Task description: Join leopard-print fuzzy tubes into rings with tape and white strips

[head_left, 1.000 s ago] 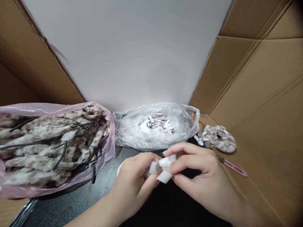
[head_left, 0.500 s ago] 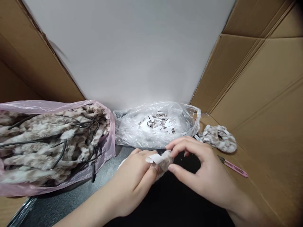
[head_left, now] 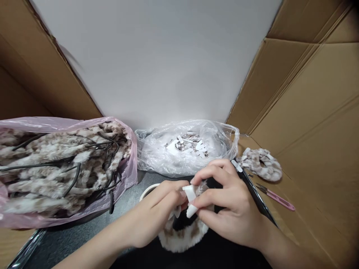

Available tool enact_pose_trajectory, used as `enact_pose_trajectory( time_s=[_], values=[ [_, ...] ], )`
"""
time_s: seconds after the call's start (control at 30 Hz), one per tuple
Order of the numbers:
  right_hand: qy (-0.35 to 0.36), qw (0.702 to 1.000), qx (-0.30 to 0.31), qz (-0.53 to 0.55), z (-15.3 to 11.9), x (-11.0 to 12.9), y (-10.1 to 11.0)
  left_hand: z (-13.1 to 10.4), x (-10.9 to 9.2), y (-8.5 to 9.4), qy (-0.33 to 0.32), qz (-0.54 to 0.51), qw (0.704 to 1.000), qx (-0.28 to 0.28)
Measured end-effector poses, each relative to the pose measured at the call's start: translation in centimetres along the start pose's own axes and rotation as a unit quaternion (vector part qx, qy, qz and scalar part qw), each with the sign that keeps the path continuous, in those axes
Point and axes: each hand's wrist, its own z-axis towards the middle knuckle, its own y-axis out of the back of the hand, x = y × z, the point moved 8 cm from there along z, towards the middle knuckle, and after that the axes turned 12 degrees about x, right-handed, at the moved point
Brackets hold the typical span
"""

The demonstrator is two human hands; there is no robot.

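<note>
1. The fur ring (head_left: 182, 239), brown and white, is in the near middle of the scene, between the hands, its near curve hanging in front of something black.
2. A white strip (head_left: 190, 193), bent, stands at the ring's far part.
3. The right hand (head_left: 231, 198) grasps the strip between bent fingers, close against the fur.
4. The left hand (head_left: 157, 213) is closed on the ring's left part; its fingertips are partly hidden.
5. A pale roll (head_left: 145, 191) shows partly from behind the left hand, on the grey speckled bench (head_left: 129, 190).
6. Beyond the hands lies a clear bag (head_left: 171, 164) with white scraps (head_left: 200, 147) in its middle.
7. On the left, touching it, an open pink bag (head_left: 131, 170) holds fur pieces (head_left: 50, 157) and black cords (head_left: 74, 181).
8. On the right, another ring (head_left: 271, 168) of fur lies on cardboard (head_left: 316, 149), a white tab (head_left: 237, 165) just beside it.
9. Nearer than that ring lies a pink-handled tool (head_left: 280, 199).
10. A pale wall (head_left: 157, 56) stands at the far side.
</note>
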Motion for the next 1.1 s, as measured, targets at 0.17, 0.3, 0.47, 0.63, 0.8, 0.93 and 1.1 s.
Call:
enact_pose_trajectory(
  time_s=[0.17,0.3,0.47,0.63,0.8,0.93,1.1],
  values=[
    [0.004,0.999,0.006,-0.045,0.0,-0.1,-0.3,-0.1,0.7,-0.4,0.029,-0.033,0.999,0.022],
    [0.01,0.997,0.035,-0.063,-0.2,-0.3,-0.9,0.8,-1.2,-0.5,0.019,-0.042,0.998,0.051],
    [0.019,0.985,0.171,0.0,-0.5,-1.2,-0.9,0.9,-2.7,0.1,-0.039,0.105,0.993,0.029],
    [-0.099,0.939,0.122,0.305,-0.2,-5.4,-0.1,0.9,-3.5,-1.1,-0.134,0.349,0.927,-0.02],
    [-0.281,0.816,0.275,0.423,-1.9,-9.3,-7.0,1.0,-3.6,-2.2,-0.163,0.507,0.841,-0.097],
    [-0.328,0.67,0.375,0.55,-3.8,-9.2,-10.6,1.0,-3.2,-2.2,-0.194,0.523,0.819,-0.129],
    [-0.373,0.591,0.281,0.658,-3.6,-9.6,-11.0,0.2,-3.4,-1.7,-0.26,0.503,0.805,-0.173]
  ],
)
